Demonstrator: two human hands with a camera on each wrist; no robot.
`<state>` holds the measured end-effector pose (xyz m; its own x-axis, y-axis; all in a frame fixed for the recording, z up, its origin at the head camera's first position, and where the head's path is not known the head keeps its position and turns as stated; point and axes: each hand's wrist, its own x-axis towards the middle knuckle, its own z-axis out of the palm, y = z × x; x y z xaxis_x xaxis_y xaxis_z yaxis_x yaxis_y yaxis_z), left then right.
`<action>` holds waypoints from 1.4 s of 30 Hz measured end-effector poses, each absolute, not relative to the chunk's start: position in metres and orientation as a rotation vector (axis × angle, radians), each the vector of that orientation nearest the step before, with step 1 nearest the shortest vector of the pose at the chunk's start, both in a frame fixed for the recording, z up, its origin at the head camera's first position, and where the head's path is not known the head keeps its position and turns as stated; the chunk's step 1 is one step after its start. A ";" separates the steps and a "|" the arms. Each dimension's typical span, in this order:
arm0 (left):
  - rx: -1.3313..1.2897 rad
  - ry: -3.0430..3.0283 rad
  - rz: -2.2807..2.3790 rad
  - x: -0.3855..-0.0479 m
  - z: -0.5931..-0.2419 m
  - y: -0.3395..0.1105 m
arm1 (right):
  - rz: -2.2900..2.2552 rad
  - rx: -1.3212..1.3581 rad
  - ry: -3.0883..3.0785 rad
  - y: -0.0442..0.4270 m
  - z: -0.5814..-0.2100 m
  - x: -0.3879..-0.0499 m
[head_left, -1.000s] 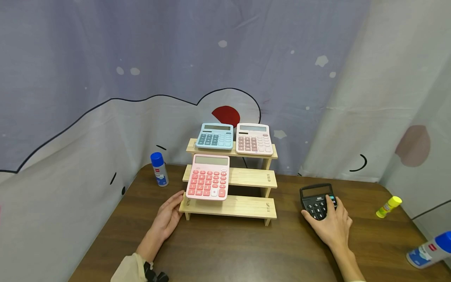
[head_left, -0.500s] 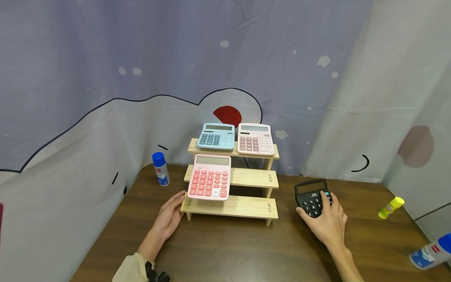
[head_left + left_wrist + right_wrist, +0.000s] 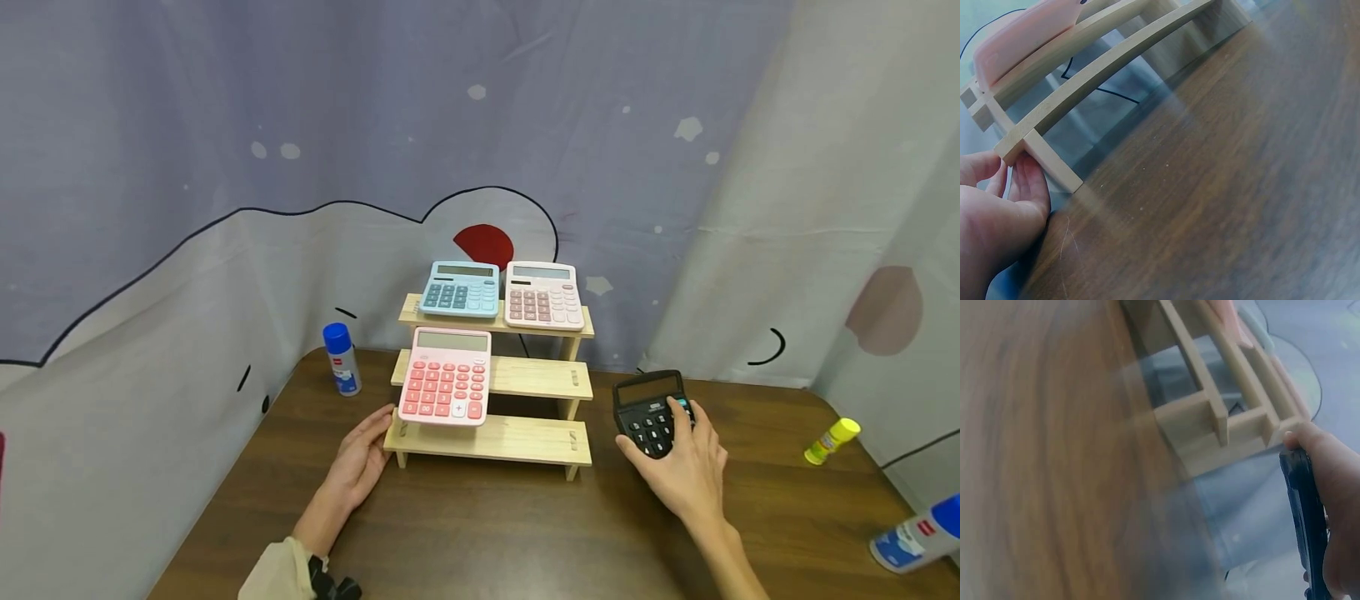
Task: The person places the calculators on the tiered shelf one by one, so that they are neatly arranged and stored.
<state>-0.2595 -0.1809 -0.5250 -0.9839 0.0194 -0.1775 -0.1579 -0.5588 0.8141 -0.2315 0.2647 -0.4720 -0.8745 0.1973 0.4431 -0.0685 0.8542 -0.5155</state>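
Note:
My right hand (image 3: pixel 688 477) grips a black calculator (image 3: pixel 651 421) to the right of a three-step wooden display stand (image 3: pixel 487 437). The right wrist view catches the calculator (image 3: pixel 1305 519) edge-on, its face turned away, with the thumb on its edge. At the stand's lower left corner, my left hand (image 3: pixel 356 460) holds the end of the bottom step; in the left wrist view its thumb and fingers meet the wood (image 3: pixel 1041 119). A pink calculator (image 3: pixel 446 377) leans on the stand's left side. Up on the top step lean a blue calculator (image 3: pixel 460 289) and a pale pink calculator (image 3: pixel 543 295).
A blue-capped spray can (image 3: pixel 342 360) stands left of the stand. On the right lie a yellow glue stick (image 3: pixel 832 441) and another blue-capped can (image 3: pixel 915 537). Behind the brown table (image 3: pixel 480 533) hangs a printed curtain (image 3: pixel 360 125).
My right hand has carried the black calculator leftward and slightly away from me, closer to the stand. My left hand has stayed at the stand's corner.

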 end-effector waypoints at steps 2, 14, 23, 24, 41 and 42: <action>-0.235 1.420 2.683 -0.259 -0.524 -0.181 | 0.744 -0.087 -2.534 0.260 -0.468 -0.230; -0.228 1.395 2.691 -0.262 -0.521 -0.181 | 0.751 0.058 -2.483 0.232 -0.454 -0.219; -0.239 1.384 2.687 -0.260 -0.522 -0.181 | 0.727 0.158 -2.456 0.212 -0.461 -0.211; -0.239 1.383 2.688 -0.259 -0.522 -0.181 | 0.725 0.168 -2.458 0.210 -0.462 -0.210; -0.253 1.347 2.714 -0.260 -0.525 -0.181 | 0.709 0.286 -2.539 0.181 -0.479 -0.199; -0.251 1.351 2.713 -0.260 -0.525 -0.181 | 0.706 0.290 -2.546 0.180 -0.480 -0.198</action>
